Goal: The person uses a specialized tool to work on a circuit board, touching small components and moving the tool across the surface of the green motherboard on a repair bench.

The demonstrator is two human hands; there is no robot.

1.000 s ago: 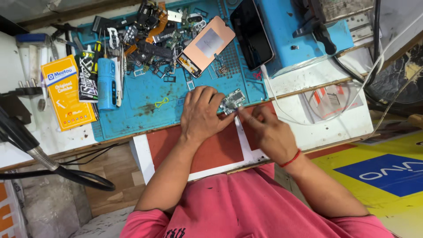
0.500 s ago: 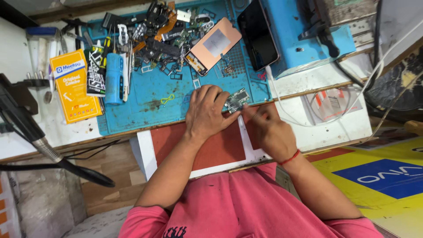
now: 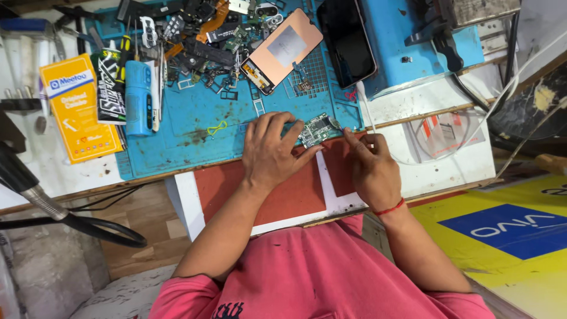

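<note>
A small green phone circuit board [image 3: 318, 128] lies at the near edge of the blue work mat [image 3: 195, 124]. My left hand [image 3: 271, 150] pins the board's left side down with its fingertips. My right hand [image 3: 369, 168], with a red thread around the wrist, pinches at the board's right end; whether it holds a thin tool is too small to tell. Both hands rest over a red-and-white panel [image 3: 295, 195] at the bench front.
A phone screen panel with a copper back [image 3: 282, 50] and a dark phone [image 3: 345, 38] lie at the back. Loose parts and tools [image 3: 201, 35] crowd the mat's far side. A blue cylinder tool [image 3: 137, 97] and a yellow box [image 3: 77, 106] are at left.
The view has drifted a little. My hands stay on the board, with the right fingers shifting slightly at its right end.
</note>
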